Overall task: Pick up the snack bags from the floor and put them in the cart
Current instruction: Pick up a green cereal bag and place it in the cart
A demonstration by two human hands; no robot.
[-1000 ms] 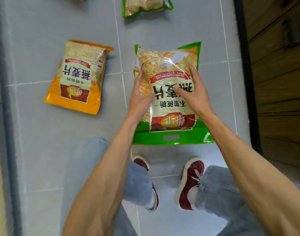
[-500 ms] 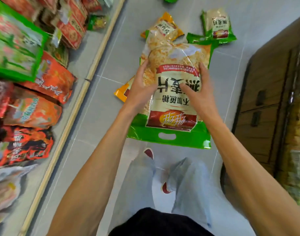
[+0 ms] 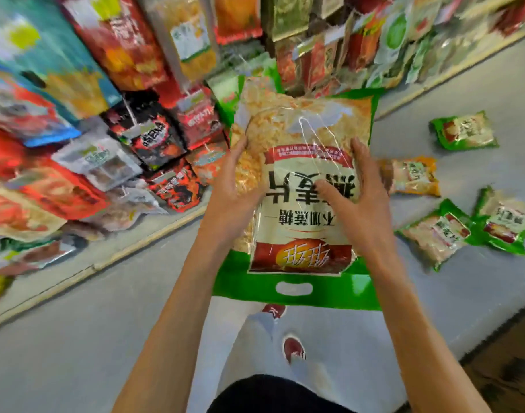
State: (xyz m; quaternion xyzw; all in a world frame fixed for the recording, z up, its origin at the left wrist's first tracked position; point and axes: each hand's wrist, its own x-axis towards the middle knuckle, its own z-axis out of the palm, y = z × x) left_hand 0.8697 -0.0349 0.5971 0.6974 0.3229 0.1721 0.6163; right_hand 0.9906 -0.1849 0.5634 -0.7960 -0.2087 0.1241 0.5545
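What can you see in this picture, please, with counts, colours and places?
large snack bag: one, green with a clear front and red label, held off the floor at mid-frame
small green bags: three, on the floor at right
orange bag: one, on the floor among the green ones
shelf goods: many, mostly red and orange, blurred, left and top
floor: grey
wooden unit: one, brown, lower right corner
shoes: two, red, below the bag
trousers: pale, bottom centre
left hand: grips the bag's left edge
right hand: grips its right edge, thumb across the front
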